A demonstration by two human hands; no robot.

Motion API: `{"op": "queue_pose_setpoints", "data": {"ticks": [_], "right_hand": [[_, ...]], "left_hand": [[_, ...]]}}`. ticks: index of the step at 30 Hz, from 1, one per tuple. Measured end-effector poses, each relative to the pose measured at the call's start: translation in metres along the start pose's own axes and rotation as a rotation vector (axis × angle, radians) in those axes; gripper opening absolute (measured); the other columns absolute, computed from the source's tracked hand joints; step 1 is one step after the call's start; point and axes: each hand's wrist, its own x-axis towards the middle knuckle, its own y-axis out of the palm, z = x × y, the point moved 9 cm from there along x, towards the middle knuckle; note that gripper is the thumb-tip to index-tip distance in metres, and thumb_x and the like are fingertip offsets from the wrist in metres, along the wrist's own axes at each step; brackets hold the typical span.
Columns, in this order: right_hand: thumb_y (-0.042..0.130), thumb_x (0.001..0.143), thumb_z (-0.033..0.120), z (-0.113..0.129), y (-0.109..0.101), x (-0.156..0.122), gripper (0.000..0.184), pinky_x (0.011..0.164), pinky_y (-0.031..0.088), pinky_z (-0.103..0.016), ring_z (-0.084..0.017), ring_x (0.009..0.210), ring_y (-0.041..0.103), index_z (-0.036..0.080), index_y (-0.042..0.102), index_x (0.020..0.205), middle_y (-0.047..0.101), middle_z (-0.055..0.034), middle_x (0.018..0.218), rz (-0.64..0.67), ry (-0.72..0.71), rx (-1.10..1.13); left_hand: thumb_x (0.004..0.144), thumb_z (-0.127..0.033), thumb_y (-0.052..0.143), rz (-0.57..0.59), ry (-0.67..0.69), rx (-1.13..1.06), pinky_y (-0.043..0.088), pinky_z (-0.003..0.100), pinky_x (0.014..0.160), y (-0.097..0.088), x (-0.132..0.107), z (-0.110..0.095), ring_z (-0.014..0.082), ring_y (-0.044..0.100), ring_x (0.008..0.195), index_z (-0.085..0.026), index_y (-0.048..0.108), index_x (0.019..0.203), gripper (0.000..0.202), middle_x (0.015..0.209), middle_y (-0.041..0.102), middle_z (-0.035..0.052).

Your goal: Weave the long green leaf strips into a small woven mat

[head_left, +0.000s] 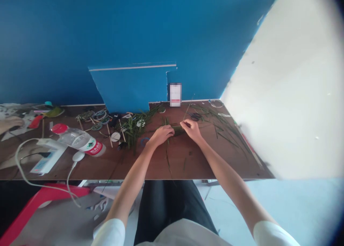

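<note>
My left hand point(162, 134) and my right hand point(191, 128) rest close together on the brown table point(188, 160), both with curled fingers. Between them lies a small bundle of green leaf strips point(177, 129), and each hand grips one end of it. My right hand pinches the bundle near a thin strip that sticks up toward the wall. A pile of green leaves point(134, 127) lies just left of my left hand. More loose strips point(225, 131) are scattered to the right.
A plastic water bottle point(77, 140) lies on its side at the left, next to a white power strip point(47, 156) with a white cable. Tape rolls point(99, 115) and sticks lie near the blue wall. Another person's hand point(9, 124) shows at far left. A red stool point(34, 203) stands below.
</note>
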Motion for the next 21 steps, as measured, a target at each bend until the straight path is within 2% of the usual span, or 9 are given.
{"op": "queue_pose_setpoints", "data": {"ticks": [9,16,21], "right_hand": [[0.056,0.088,0.051,0.007,0.005,-0.002,0.036,0.063,0.042,-0.028,-0.019,0.070,0.059,0.019,0.066,0.074,0.067,-0.0033,0.074,0.039,-0.015,-0.075],[0.053,0.089,0.054,0.008,0.004,-0.002,0.039,0.064,0.042,-0.028,-0.018,0.067,0.057,0.020,0.064,0.073,0.064,-0.0023,0.070,0.041,-0.024,-0.100],[0.051,0.090,0.055,0.009,0.001,-0.002,0.041,0.065,0.042,-0.029,-0.018,0.066,0.057,0.020,0.062,0.072,0.063,-0.0025,0.068,0.018,-0.033,-0.118]], "left_hand": [[0.096,-0.026,0.054,0.042,-0.009,0.045,0.045,0.027,0.086,0.000,0.000,-0.007,0.0184,0.061,0.099,-0.021,0.067,0.096,0.015,0.098,0.062,0.0036],[0.095,-0.024,0.055,0.032,-0.046,0.085,0.046,0.027,0.085,0.001,0.003,-0.013,0.0198,0.060,0.099,-0.020,0.066,0.094,0.012,0.097,0.062,0.0049],[0.096,-0.022,0.051,-0.015,-0.135,0.047,0.046,0.026,0.083,-0.010,0.001,-0.003,0.0185,0.061,0.096,-0.020,0.066,0.095,0.016,0.099,0.062,0.0048]]}}
